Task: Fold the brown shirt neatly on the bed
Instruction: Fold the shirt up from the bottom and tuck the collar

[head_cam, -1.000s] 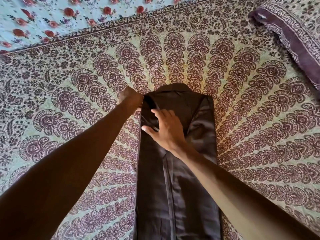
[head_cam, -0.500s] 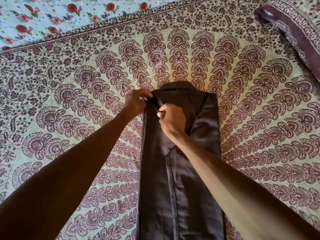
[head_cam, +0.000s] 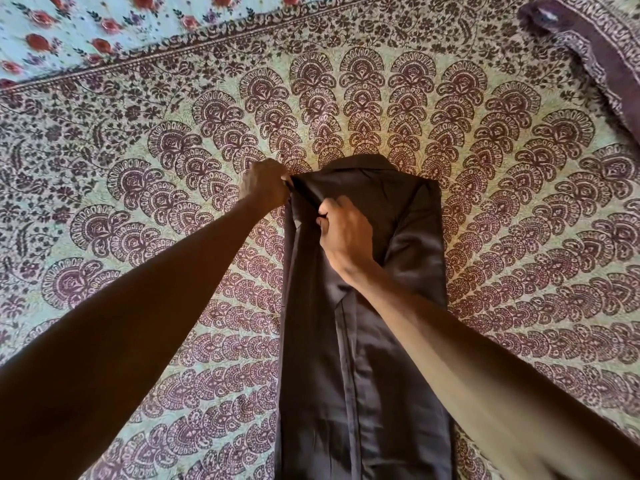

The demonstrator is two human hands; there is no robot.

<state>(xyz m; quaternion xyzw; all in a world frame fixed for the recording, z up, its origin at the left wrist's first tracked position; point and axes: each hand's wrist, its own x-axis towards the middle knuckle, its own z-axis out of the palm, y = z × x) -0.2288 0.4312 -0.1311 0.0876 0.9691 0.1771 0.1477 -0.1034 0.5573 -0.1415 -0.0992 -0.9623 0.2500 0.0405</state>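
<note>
While the shirt point(head_cam: 363, 306) lies on the bed point(head_cam: 138, 168) as a long strip, both sides apparently turned in, the left hand point(head_cam: 265, 185) and right hand point(head_cam: 343, 233) pinch its upper left edge, and the lengthwise folds seem left.

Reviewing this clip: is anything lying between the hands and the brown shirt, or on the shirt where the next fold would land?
Nothing visible. The left hand and right hand both already grip the brown shirt near its left shoulder. No loose item lies on the shirt or on the bedspread beside it.
</note>
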